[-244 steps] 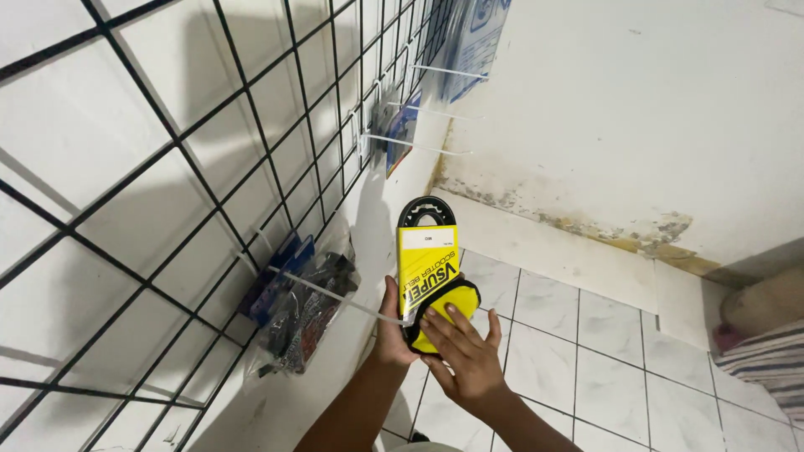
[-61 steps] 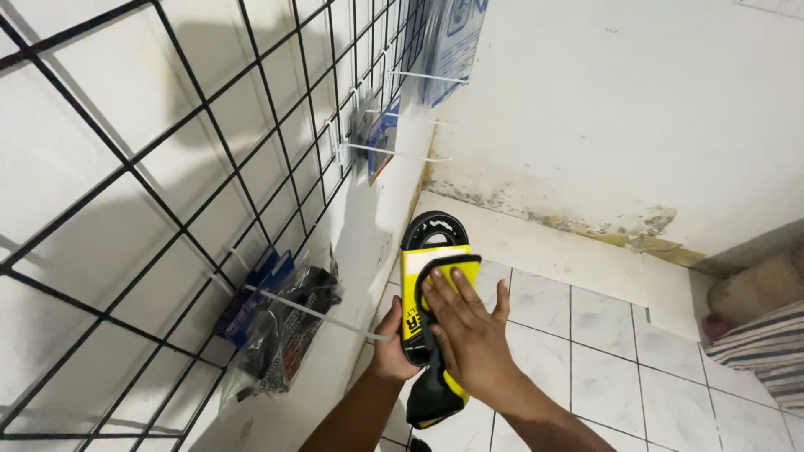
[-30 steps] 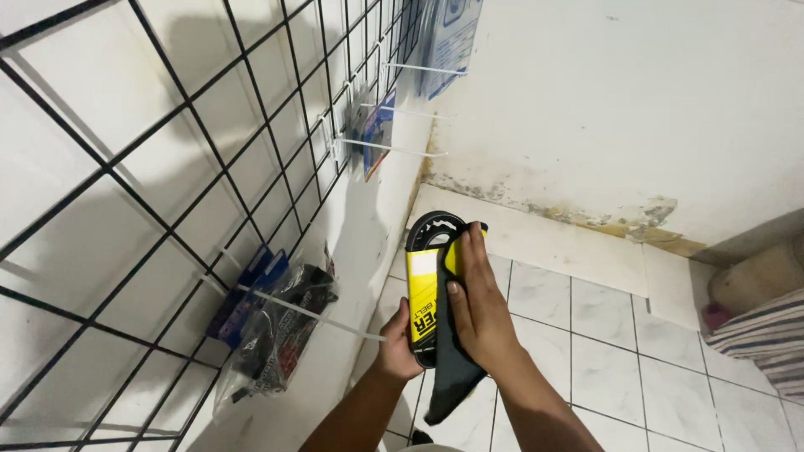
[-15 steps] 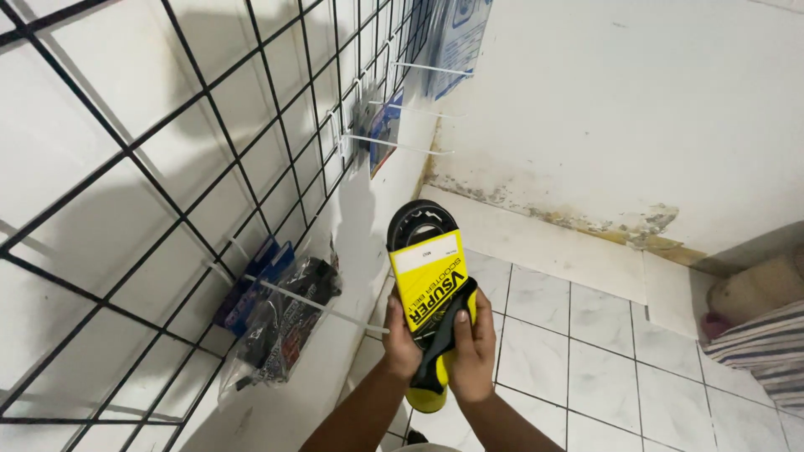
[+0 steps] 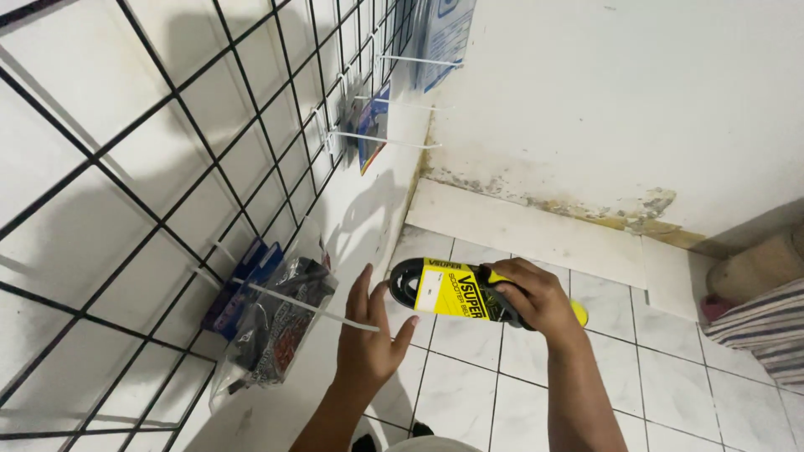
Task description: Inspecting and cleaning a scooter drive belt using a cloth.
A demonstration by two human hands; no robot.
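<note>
My right hand point(image 5: 532, 300) grips a black rubber belt in a yellow cardboard sleeve point(image 5: 452, 293), held nearly level with its looped end pointing left. My left hand point(image 5: 368, 339) is open beside it, fingers spread, touching the tip of a long white hook point(image 5: 293, 300) that juts from the black wire grid panel point(image 5: 167, 167). A clear plastic packet with dark parts point(image 5: 272, 335) hangs on that hook, just left of my left hand.
Blue packets point(image 5: 239, 289) hang behind the clear one. Higher up the grid, more white hooks point(image 5: 377, 141) carry a blue and red packet point(image 5: 370, 125) and a large pale blue pack point(image 5: 444, 42). White floor tiles point(image 5: 469, 393) lie below; striped cloth point(image 5: 754, 322) lies at the right.
The belt has swung from upright to nearly level. My left hand has let go of it and opened at the hook's tip; my right hand alone holds it now.
</note>
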